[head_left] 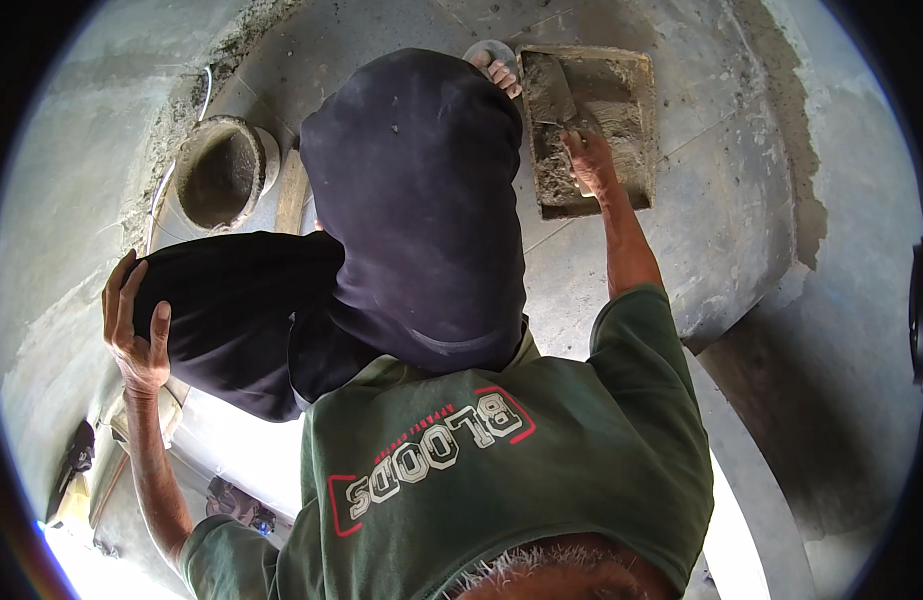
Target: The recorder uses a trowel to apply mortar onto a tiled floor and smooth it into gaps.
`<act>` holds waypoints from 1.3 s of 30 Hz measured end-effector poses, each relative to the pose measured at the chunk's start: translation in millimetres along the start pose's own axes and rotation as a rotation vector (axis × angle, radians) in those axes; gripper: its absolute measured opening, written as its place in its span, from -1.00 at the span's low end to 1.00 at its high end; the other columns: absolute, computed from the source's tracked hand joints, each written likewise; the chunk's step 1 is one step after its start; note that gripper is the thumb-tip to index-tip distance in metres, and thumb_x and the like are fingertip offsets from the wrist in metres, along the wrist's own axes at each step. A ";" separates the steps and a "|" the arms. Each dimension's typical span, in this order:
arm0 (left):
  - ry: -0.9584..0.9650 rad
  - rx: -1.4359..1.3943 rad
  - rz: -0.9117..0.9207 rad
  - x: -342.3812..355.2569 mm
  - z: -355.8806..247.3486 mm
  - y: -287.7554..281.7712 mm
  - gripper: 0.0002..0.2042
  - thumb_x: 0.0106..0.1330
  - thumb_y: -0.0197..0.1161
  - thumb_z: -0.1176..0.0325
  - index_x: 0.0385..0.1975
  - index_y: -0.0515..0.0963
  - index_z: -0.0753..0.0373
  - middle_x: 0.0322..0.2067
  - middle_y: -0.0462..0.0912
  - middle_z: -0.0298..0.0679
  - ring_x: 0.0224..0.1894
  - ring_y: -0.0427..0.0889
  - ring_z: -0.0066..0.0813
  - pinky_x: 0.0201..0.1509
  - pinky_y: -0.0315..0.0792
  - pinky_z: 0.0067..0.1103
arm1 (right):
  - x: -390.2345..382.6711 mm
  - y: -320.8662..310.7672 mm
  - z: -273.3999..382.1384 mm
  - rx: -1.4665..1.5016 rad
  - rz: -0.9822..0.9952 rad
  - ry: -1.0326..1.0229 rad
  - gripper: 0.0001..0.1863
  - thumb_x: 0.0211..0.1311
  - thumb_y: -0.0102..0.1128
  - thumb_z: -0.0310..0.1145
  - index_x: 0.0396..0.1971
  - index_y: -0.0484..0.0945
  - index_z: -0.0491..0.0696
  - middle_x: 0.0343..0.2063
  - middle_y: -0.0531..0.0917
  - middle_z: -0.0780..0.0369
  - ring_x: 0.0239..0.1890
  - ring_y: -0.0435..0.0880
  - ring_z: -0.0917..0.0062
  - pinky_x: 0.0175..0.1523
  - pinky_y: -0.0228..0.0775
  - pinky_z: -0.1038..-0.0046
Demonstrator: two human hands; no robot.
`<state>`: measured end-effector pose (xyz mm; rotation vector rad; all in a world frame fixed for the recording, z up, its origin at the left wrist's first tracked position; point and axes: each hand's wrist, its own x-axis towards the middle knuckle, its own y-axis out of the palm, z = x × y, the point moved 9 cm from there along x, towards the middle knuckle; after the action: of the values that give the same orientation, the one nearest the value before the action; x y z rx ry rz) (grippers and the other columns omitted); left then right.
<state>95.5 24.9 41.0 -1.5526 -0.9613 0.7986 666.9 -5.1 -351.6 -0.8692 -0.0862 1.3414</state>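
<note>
Hair [527, 570] and green shirt [502, 460] are filling the foreground

Ahead, the right hand [590, 165] is clasping a trowel [555, 95] by its handle, probably with all fingers, though some are out of sight. The trowel is lying inside a rectangular tray [650, 120] of grey mortar [547, 170], its long axis pointing forward and slightly left from that nearer hand. Well apart, the left hand [137, 340] is resting, fingers spread, on dark trousers [232, 310] at the knee.

Trowel [552, 92] in tray [648, 135], right of right knee [417, 150]; bucket [184, 180] left of it, 1 board [292, 195] between.
</note>
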 end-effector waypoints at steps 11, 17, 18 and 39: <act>-0.093 -0.085 0.069 0.3 17.1 5.0 -0.47 0.30 0.17 0.00 0.03 0.51 0.37 0.07 0.51 0.00 0.17 0.44 -0.11 0.28 0.24 -0.32 | -173.6 -71.4 18.3 -0.175 -0.691 -0.301 -0.69 0.13 0.25 -0.33 -0.18 0.46 -0.17 -0.56 0.58 0.02 -0.59 0.60 0.13 -0.45 0.46 0.22; -0.450 -0.442 0.389 16.2 68.0 32.3 -0.37 0.20 0.13 -0.16 -0.01 0.54 0.34 -0.05 0.60 -0.09 0.03 0.51 -0.33 0.24 0.22 -0.47 | -175.5 -35.4 -32.4 -0.310 -0.443 -0.093 -0.67 0.15 0.17 -0.30 -0.13 0.45 -0.15 -0.38 0.61 -0.03 -0.34 0.61 0.00 -0.27 0.47 0.14; -0.462 -0.449 0.377 15.1 71.2 30.0 -0.37 0.20 0.13 -0.16 -0.01 0.54 0.34 -0.05 0.60 -0.09 0.03 0.51 -0.33 0.24 0.22 -0.47 | -172.9 -35.9 -45.7 -0.327 -0.409 0.020 -0.67 0.15 0.17 -0.30 -0.12 0.46 -0.14 -0.37 0.61 -0.04 -0.32 0.61 -0.01 -0.26 0.47 0.13; -0.522 -0.468 0.457 13.1 70.2 37.4 -0.46 0.21 0.18 -0.07 -0.07 0.58 0.34 -0.30 0.64 -0.23 -0.18 0.51 -0.50 0.08 0.30 -0.57 | -178.1 -51.8 -13.3 -0.299 -0.741 -0.340 -0.76 0.21 0.19 -0.24 -0.26 0.47 -0.08 -0.42 0.59 0.04 -0.47 0.60 0.03 -0.47 0.45 0.16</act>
<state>45.7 64.3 -8.7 -2.0615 -1.2469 1.4250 666.9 -164.9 -256.4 -0.7360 -0.8127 0.7639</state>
